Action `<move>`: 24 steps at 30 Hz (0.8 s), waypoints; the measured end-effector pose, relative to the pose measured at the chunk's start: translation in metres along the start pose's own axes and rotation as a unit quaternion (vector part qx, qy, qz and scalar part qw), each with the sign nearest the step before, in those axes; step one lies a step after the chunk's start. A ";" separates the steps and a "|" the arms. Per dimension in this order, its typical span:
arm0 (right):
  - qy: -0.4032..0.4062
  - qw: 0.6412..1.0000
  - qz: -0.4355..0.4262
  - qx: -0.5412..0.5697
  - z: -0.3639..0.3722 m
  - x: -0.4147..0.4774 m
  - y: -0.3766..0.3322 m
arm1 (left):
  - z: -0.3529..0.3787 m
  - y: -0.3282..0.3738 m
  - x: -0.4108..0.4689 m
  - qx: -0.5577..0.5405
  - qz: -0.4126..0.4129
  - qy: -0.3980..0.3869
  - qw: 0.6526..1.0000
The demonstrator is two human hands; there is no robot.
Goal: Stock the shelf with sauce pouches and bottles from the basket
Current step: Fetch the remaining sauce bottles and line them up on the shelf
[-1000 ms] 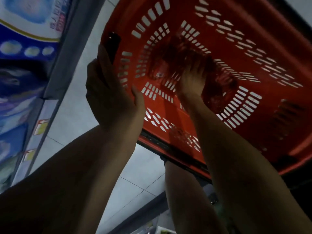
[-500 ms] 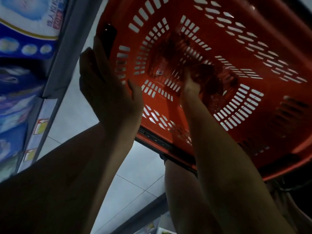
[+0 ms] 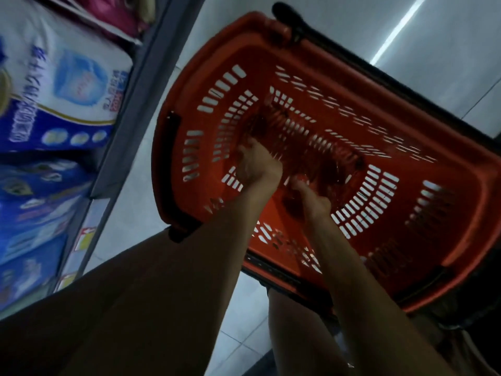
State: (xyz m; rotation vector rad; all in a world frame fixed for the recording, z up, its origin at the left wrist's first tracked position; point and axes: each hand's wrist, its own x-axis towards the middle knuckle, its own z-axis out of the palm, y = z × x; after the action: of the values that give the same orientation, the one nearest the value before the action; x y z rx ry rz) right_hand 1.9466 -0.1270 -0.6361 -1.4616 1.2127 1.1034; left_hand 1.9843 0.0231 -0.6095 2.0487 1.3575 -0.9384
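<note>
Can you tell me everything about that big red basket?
The basket is red plastic, with rows of slots in its walls and bottom. A black handle lies at its far rim. It stands on the pale tiled floor beside the shelf. The left hand and right hand reach inside, among dark red glossy things on its bottom. Blur hides what those are and whether the hands grip them.
</note>
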 end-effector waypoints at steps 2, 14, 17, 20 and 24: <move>-0.016 1.000 0.007 -0.013 -0.012 -0.013 -0.003 | 0.009 0.004 0.018 0.026 -0.032 0.041 0.998; -0.119 0.990 -0.041 -0.061 -0.037 -0.007 -0.011 | 0.060 -0.023 0.085 0.070 -0.032 0.124 0.989; -0.119 0.986 -0.085 -0.078 -0.038 -0.045 -0.017 | 0.033 -0.025 0.036 0.030 -0.039 -0.027 0.998; -0.110 0.982 -0.126 -0.093 -0.045 -0.110 -0.027 | -0.023 -0.020 -0.039 -0.009 -0.021 -0.092 0.995; -0.083 0.978 -0.179 -0.061 -0.053 -0.232 -0.051 | -0.119 -0.023 -0.151 -0.121 0.067 -0.123 0.983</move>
State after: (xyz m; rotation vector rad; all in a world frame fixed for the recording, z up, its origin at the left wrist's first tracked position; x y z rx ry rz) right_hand 1.9747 -0.1328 -0.3946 -1.5725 0.7386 1.0394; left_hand 1.9547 0.0303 -0.4182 1.7535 1.1273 -0.8868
